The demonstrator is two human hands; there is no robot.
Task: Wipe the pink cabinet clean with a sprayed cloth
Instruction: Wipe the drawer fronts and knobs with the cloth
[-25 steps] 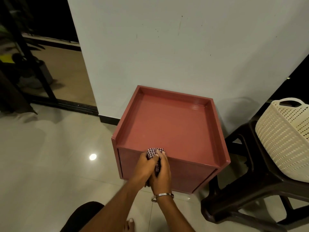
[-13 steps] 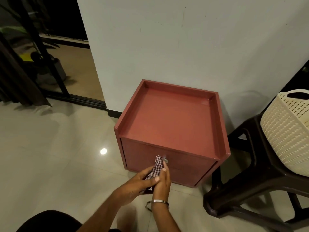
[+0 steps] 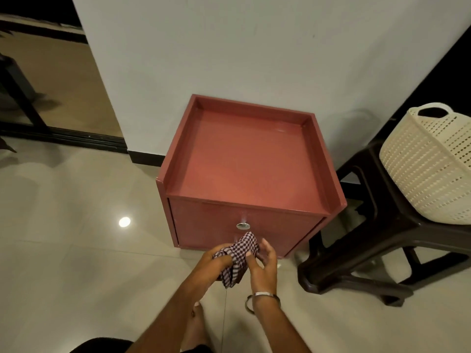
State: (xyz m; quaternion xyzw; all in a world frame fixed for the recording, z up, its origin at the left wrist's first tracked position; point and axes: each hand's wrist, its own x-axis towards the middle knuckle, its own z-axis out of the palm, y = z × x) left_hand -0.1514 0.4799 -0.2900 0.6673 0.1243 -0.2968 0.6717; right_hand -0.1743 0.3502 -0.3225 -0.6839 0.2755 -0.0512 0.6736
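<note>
The pink cabinet (image 3: 244, 164) stands on the floor against the white wall, its raised-rim top bare and a round silver knob (image 3: 242, 226) on its front. Just below the knob, in front of the cabinet's lower front, both hands hold a checked cloth (image 3: 238, 258) bunched between them. My left hand (image 3: 216, 263) grips the cloth from the left. My right hand (image 3: 263, 266), with a silver bangle at the wrist, pinches it from the right with thumb and fingers. The cloth is close to the front panel; I cannot tell whether it touches.
A dark plastic stool (image 3: 377, 240) stands right of the cabinet with a cream perforated basket (image 3: 430, 169) on it. Glossy tiled floor (image 3: 76, 250) spreads left. A dark door track (image 3: 63, 136) lies at the far left. My bare foot (image 3: 196, 324) shows below the hands.
Both hands with the cloth have dropped from the cabinet's front top edge to below the knob. The cloth is now more spread between the hands. The camera has pulled back.
</note>
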